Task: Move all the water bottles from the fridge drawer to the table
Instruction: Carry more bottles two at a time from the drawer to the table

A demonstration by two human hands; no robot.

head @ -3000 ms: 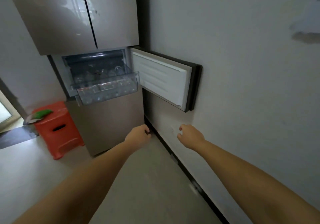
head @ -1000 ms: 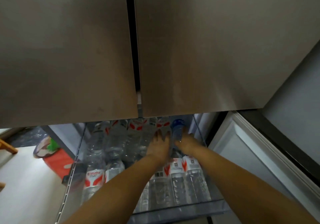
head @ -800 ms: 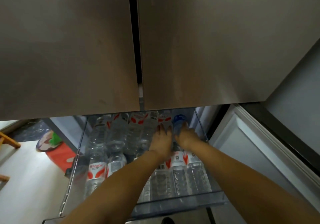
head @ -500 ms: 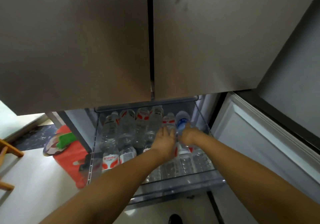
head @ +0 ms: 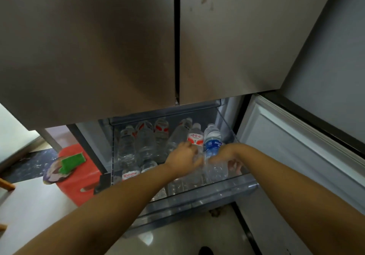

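Observation:
The clear fridge drawer [head: 213,192] is pulled out and holds several water bottles lying side by side. My left hand [head: 183,161] grips a red-and-white-labelled bottle [head: 195,138] at its lower body. Beside it, my right hand [head: 225,155] grips a blue-labelled bottle [head: 213,141]. Both bottles are tilted up out of the row, caps pointing to the drawer's back. More red-labelled bottles [head: 145,138] lie to the left.
The closed upper fridge doors [head: 118,47] hang over the drawer. The small compartment door [head: 292,152] stands open on the right against the wall. A red stool [head: 79,177] with a green sponge [head: 72,161] stands left of the fridge.
I walked up to the fridge and reached both hands into the drawer. Over the last second each hand closed round a bottle and drew it up and toward me.

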